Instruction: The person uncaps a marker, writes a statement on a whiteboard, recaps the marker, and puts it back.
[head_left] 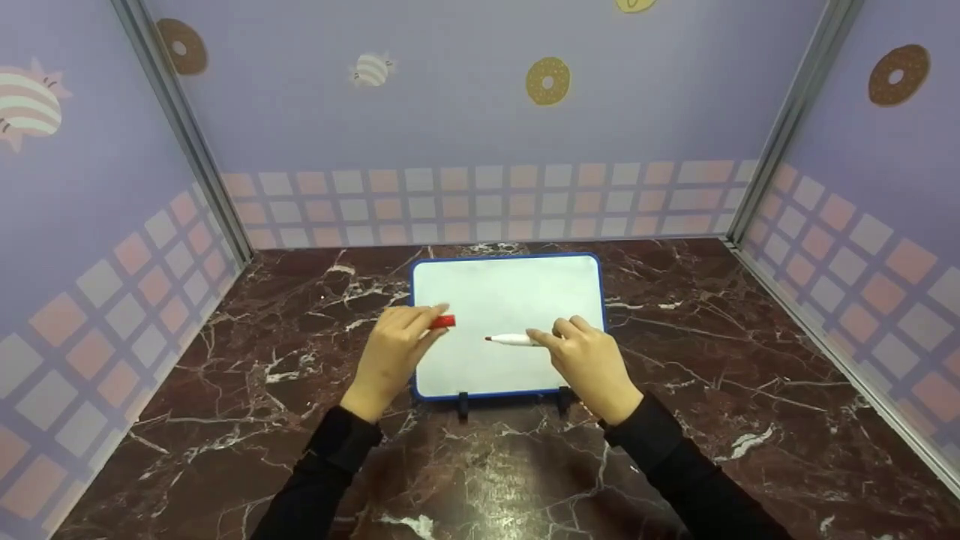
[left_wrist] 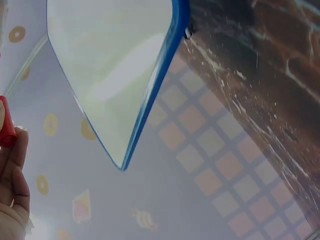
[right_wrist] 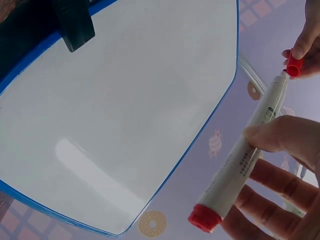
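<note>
Right grip (head_left: 589, 360) is pinching a white marker (right_wrist: 229, 175), red end plug (right_wrist: 205, 218), reddish tip (head_left: 488, 339) out. Barrel's got dark print (right_wrist: 248, 160), way too tiny to read. Left grip (head_left: 397, 337), just past the tip, pinches the red cap (head_left: 445, 321). Behind both: blue-framed whiteboard (head_left: 510, 292) on a marbled worktop (head_left: 300, 420).

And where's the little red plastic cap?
In the head view, the person's left hand pinches the red cap in front of the blue-framed white board, left of the uncapped white marker.
</note>
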